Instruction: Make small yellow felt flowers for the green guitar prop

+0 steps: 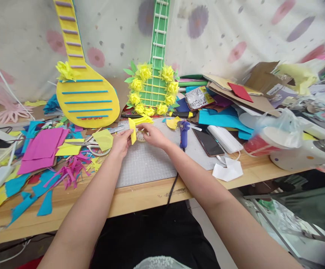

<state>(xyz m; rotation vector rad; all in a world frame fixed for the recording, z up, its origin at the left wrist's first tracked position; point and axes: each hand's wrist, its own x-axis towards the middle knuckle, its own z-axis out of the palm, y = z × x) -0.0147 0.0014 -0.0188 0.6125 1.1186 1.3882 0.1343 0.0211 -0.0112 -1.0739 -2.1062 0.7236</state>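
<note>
My left hand (122,142) is closed on a folded piece of yellow crepe paper (133,131), held upright above the grey cutting mat (162,164). Close by on the right, my right hand (153,135) has its fingers curled down beside the yellow paper. A small round pale thing (141,136), perhaps a roll of tape, lies partly hidden under those fingers; what they grip I cannot make out. The purple hot glue gun (184,133) stands to the right of my right hand. Scissors (96,145) lie left of my left hand, partly under yellow paper.
Behind the mat stand a yellow paper-covered instrument (88,98) and a green one (154,89) ringed with yellow paper flowers. Magenta paper (41,149) and scraps crowd the left. At right are a phone (208,142), a white power bank (225,139) and a bagged cup (271,140).
</note>
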